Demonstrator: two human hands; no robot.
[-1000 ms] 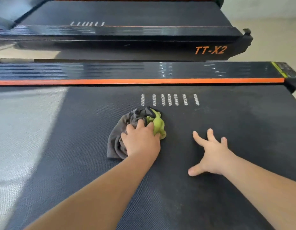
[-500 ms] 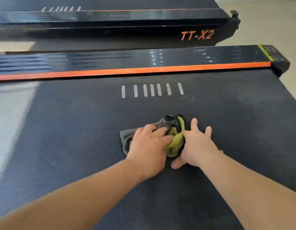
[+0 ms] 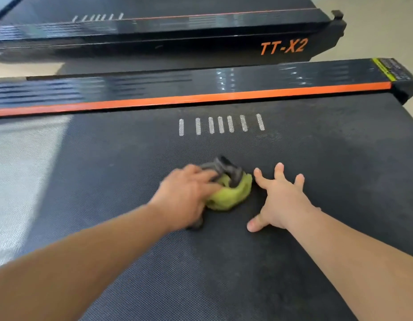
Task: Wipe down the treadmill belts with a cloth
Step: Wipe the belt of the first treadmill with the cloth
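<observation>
**Belt** (image 3: 316, 181): the near treadmill's dark textured surface fills the view. A paler, dull patch toward its right end is probably dust not yet wiped. Work in overlapping strokes across the full width, up to the orange rail (image 3: 201, 98).

**Right hand** (image 3: 282, 200): flat on the belt just beside the cloth, fingers straight and spread, holding nothing. Use it as a brace so the belt does not slip under the stroke.

**Left hand** (image 3: 184, 198): fingers bent over the bunched cloth, gripping it and pressing it down. Blur hides how tightly.

**Cloth** (image 3: 228, 193): grey and green, mid-belt, below the white marks (image 3: 220, 125). Spread it flatter for wider contact.
</observation>
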